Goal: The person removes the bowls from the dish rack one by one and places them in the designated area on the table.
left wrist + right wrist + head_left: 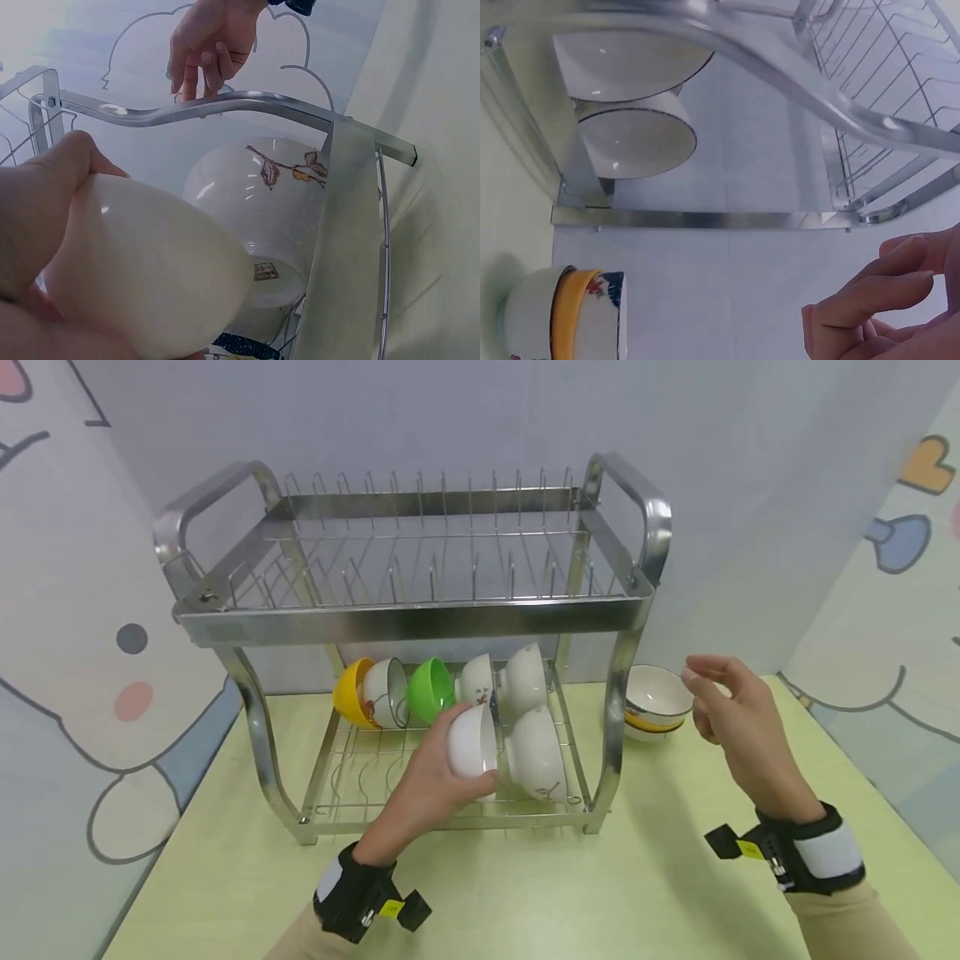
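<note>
My left hand (431, 781) grips a white bowl (470, 743), thumb and fingers at its sides, low over the front of the rack's lower shelf. In the left wrist view this bowl (150, 262) hides part of a larger white bowl (259, 195) with a painted twig, which stands on its side just to the right. My right hand (738, 727) hovers beside a stack of bowls (656, 702) on the table, right of the rack. Its fingers (870, 300) are loosely bent with nothing between them. White and yellow rims show in that stack.
The two-tier metal dish rack (416, 622) has wire dividers on top and curved side legs. On its lower shelf, a yellow bowl (351, 693), a green bowl (430, 689) and several white bowls stand tilted in the back row. A wall (750, 485) rises close behind.
</note>
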Available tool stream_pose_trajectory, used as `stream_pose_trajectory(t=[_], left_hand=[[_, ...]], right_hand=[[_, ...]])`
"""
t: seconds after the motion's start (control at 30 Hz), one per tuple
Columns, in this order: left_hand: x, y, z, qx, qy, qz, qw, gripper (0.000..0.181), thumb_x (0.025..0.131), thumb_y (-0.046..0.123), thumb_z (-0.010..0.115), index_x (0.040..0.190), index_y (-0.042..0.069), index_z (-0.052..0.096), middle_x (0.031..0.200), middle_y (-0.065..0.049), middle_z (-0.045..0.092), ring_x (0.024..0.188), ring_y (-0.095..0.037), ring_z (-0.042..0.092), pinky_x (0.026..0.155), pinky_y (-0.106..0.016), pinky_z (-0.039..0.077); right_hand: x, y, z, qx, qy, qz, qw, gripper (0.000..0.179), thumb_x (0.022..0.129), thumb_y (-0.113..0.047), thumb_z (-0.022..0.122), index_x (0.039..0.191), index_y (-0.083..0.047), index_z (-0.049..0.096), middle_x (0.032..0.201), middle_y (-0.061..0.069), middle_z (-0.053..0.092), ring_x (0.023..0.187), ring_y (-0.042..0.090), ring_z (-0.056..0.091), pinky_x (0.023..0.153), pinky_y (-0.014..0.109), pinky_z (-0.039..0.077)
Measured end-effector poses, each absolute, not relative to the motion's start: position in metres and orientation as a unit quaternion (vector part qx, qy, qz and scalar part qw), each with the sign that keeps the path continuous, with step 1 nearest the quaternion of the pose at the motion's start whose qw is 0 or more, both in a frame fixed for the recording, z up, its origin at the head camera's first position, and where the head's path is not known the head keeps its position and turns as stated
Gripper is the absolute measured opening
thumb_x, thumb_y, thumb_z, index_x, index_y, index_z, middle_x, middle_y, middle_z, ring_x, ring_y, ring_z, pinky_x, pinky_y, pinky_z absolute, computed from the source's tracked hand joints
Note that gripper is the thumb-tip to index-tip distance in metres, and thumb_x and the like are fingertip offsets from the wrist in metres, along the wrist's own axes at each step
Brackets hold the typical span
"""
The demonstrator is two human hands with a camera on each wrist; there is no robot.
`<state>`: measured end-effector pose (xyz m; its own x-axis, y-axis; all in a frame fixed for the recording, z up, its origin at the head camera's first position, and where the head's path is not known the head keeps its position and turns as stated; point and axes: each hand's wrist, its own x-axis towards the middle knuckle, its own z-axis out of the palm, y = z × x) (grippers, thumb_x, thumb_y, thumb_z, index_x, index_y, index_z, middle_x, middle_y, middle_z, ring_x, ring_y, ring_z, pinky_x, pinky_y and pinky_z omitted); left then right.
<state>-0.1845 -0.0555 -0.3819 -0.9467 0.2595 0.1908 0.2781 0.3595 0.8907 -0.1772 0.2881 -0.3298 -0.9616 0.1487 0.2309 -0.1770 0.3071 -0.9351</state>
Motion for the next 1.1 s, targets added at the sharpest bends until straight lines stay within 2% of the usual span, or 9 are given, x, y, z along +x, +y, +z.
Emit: stream_pose_trajectory(t=[0.13, 0.2, 0.33, 0.5, 0.67, 0.8, 0.93, 1.03, 1.1], left_hand=[[-0.179, -0.056, -0.381, -0.156, -0.823, -0.547, 0.002, 0.083, 0.069, 0.019, 0.08, 0.138, 0.03, 0.036, 0.126, -0.003, 0.046, 0.099, -0.029, 0.052, 0.063, -0.042, 0.057], [-0.176, -0.058, -0.381, -0.152, -0.822, -0.549, -0.003, 0.082, 0.07, 0.019, 0.08, 0.137, 0.032, 0.036, 0.126, -0.003, 0.046, 0.099, -0.03, 0.053, 0.063, -0.041, 0.057], [-0.167, -0.062, -0.38, -0.149, -0.818, -0.556, -0.016, 0.079, 0.07, 0.02, 0.08, 0.134, 0.037, 0.037, 0.126, -0.003, 0.047, 0.098, -0.03, 0.053, 0.061, -0.04, 0.057], [-0.153, -0.061, -0.376, -0.156, -0.809, -0.566, -0.017, 0.079, 0.071, 0.017, 0.08, 0.135, 0.036, 0.038, 0.128, -0.002, 0.046, 0.099, -0.03, 0.053, 0.064, -0.042, 0.056], [-0.141, -0.055, -0.368, -0.17, -0.786, -0.594, -0.019, 0.078, 0.072, 0.011, 0.078, 0.134, 0.036, 0.039, 0.131, 0.001, 0.045, 0.104, -0.028, 0.051, 0.069, -0.046, 0.055], [-0.131, -0.05, -0.363, -0.195, -0.74, -0.641, -0.063, 0.076, 0.074, 0.007, 0.075, 0.135, 0.035, 0.04, 0.132, -0.002, 0.044, 0.106, -0.032, 0.05, 0.07, -0.045, 0.056], [-0.121, -0.043, -0.363, -0.236, -0.673, -0.689, -0.128, 0.072, 0.077, 0.006, 0.071, 0.138, 0.027, 0.038, 0.133, -0.008, 0.041, 0.109, -0.035, 0.047, 0.073, -0.044, 0.056], [-0.115, -0.037, -0.364, -0.259, -0.627, -0.714, -0.171, 0.067, 0.081, 0.005, 0.067, 0.139, 0.021, 0.036, 0.133, -0.014, 0.04, 0.109, -0.035, 0.048, 0.076, -0.044, 0.055], [-0.114, -0.033, -0.366, -0.268, -0.603, -0.727, -0.19, 0.064, 0.083, 0.005, 0.065, 0.139, 0.019, 0.036, 0.132, -0.016, 0.04, 0.108, -0.034, 0.05, 0.077, -0.043, 0.055]], right_hand=[[-0.162, 0.276, -0.322, 0.041, -0.79, 0.594, 0.146, 0.036, 0.095, -0.029, 0.057, 0.123, -0.007, 0.052, 0.088, 0.008, 0.05, 0.051, 0.015, 0.043, 0.041, 0.022, 0.038], [-0.153, 0.27, -0.319, 0.064, -0.789, 0.591, 0.156, 0.031, 0.096, -0.024, 0.055, 0.122, -0.006, 0.053, 0.086, 0.009, 0.055, 0.051, 0.017, 0.043, 0.04, 0.023, 0.039], [-0.137, 0.257, -0.315, 0.118, -0.792, 0.579, 0.153, 0.022, 0.098, -0.015, 0.052, 0.116, -0.004, 0.057, 0.096, 0.014, 0.062, 0.05, 0.019, 0.045, 0.04, 0.023, 0.042], [-0.125, 0.24, -0.316, 0.19, -0.801, 0.561, 0.086, 0.014, 0.098, -0.01, 0.051, 0.106, -0.005, 0.06, 0.087, 0.012, 0.063, 0.048, 0.022, 0.054, 0.043, 0.03, 0.052], [-0.119, 0.227, -0.323, 0.241, -0.78, 0.577, 0.017, 0.015, 0.097, -0.001, 0.05, 0.109, -0.006, 0.058, 0.087, 0.012, 0.064, 0.06, 0.026, 0.064, 0.053, 0.038, 0.058], [-0.119, 0.216, -0.332, 0.244, -0.785, 0.57, -0.012, 0.016, 0.096, -0.004, 0.054, 0.111, -0.008, 0.057, 0.094, 0.013, 0.062, 0.072, 0.025, 0.066, 0.064, 0.039, 0.059], [-0.118, 0.205, -0.342, 0.231, -0.801, 0.55, -0.059, 0.023, 0.095, -0.016, 0.057, 0.118, -0.01, 0.053, 0.107, 0.011, 0.059, 0.079, 0.021, 0.066, 0.068, 0.037, 0.059], [-0.116, 0.198, -0.349, 0.223, -0.804, 0.544, -0.09, 0.03, 0.095, -0.021, 0.057, 0.124, -0.015, 0.051, 0.116, 0.008, 0.058, 0.084, 0.019, 0.066, 0.069, 0.037, 0.059], [-0.114, 0.194, -0.353, 0.213, -0.804, 0.546, -0.099, 0.031, 0.095, -0.024, 0.058, 0.125, -0.019, 0.05, 0.115, 0.006, 0.058, 0.081, 0.019, 0.066, 0.063, 0.038, 0.059]])
